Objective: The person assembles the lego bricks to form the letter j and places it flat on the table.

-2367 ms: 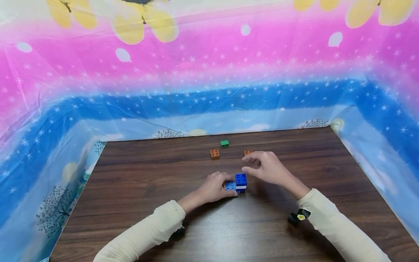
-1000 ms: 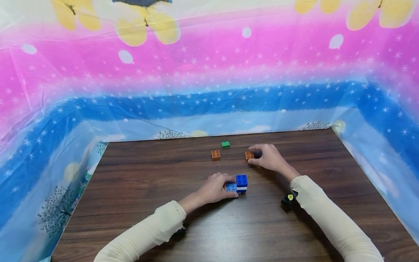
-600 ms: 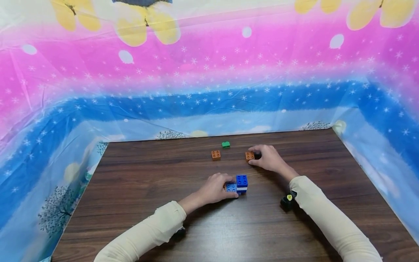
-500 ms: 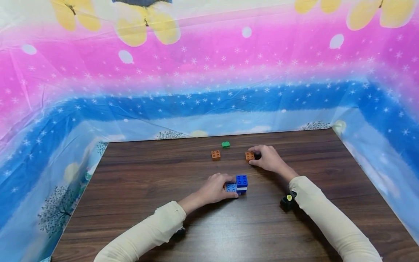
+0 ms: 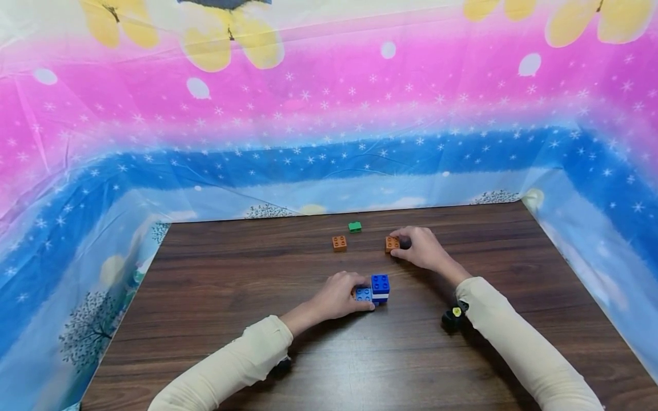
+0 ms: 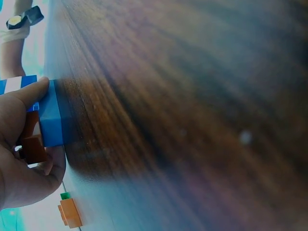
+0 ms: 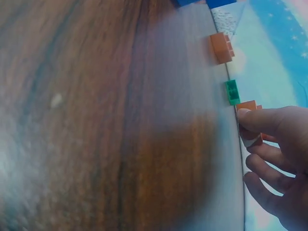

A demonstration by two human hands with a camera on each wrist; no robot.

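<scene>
My left hand (image 5: 336, 295) grips a joined block of toy building bricks on the table. It has a light blue brick (image 5: 363, 294) low down and a taller stack at its right end, a dark blue brick (image 5: 380, 282) over a white layer. In the left wrist view an orange-brown brick (image 6: 32, 145) also shows under that palm, beside the blue base (image 6: 50, 120). Farther back, my right hand (image 5: 424, 249) pinches a loose orange brick (image 5: 392, 244) between thumb and finger; its other fingers curve loosely below in the right wrist view.
Another orange brick (image 5: 339, 244) lies left of the right hand, with a small green brick (image 5: 355, 227) behind it near the table's back edge. A patterned pink and blue cloth (image 5: 329, 142) rises around the wooden table (image 5: 231, 257).
My right hand has moved away from beside the dark blue stack to the back orange brick and taken hold of it. The left hand and its bricks have stayed in place.
</scene>
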